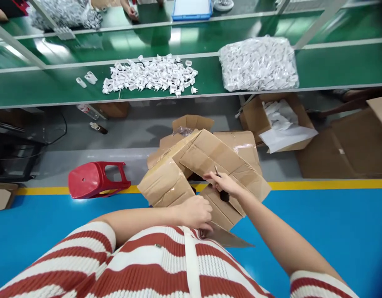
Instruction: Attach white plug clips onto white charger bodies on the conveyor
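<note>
An opened brown cardboard box point(169, 186) stands on the floor in front of me, its flaps spread at different angles. My left hand point(195, 212) is closed at the near side of the box, its fingers curled at the edge of the near flap point(226, 236). Over the box's right side, my right hand point(222, 183) is closed around a slim dark stick-like tool point(216, 170). Below the palm shows a round black part point(224, 195); whether it belongs to the tool I cannot tell. The inside of the box is mostly hidden.
White plug adapters point(153, 74) lie heaped on the green workbench point(206, 78), beside a clear bag of white parts point(259, 64). A red stool point(88, 180) stands left. Right is a carton point(256, 118) with white wrapping. Another person's hand point(132, 12) shows across the bench.
</note>
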`<action>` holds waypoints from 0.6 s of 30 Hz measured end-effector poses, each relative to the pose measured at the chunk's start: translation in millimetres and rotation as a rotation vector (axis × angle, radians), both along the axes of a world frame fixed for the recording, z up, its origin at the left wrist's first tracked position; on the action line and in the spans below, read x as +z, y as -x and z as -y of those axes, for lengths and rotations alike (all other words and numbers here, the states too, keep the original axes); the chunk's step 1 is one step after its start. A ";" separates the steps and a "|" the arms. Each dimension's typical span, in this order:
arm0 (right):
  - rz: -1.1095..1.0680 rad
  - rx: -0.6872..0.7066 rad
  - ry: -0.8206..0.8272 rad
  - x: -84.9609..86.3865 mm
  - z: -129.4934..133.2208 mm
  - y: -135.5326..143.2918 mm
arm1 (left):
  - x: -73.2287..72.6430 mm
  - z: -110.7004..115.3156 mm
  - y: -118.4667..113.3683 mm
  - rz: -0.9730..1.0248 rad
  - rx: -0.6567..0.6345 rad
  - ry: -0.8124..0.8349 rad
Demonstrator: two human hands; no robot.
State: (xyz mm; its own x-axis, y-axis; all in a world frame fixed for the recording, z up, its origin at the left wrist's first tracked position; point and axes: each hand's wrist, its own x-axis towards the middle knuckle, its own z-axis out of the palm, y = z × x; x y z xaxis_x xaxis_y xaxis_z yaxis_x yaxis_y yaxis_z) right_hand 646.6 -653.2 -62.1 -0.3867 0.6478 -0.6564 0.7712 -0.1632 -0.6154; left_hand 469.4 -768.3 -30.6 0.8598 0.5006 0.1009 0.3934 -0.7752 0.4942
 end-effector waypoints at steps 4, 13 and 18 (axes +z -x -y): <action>-0.122 0.078 -0.080 30.7 34.0 97.9 | 13.3 34.5 0.5 -0.022 -0.069 -0.041; 0.060 0.277 -0.290 67.7 136.9 217.7 | 86.4 25.1 225.5 0.269 0.590 -0.177; 0.214 0.310 -0.423 94.7 212.8 266.2 | 75.5 0.4 235.3 -0.092 0.094 -0.137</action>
State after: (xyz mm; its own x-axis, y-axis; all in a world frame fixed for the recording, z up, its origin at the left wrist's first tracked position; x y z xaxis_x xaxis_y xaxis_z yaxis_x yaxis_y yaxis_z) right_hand 380.4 -866.0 32.5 -0.4872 0.7487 -0.4495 0.8587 0.3173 -0.4024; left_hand 234.1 -768.7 44.9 0.8187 0.5660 0.0968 0.5056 -0.7905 0.3456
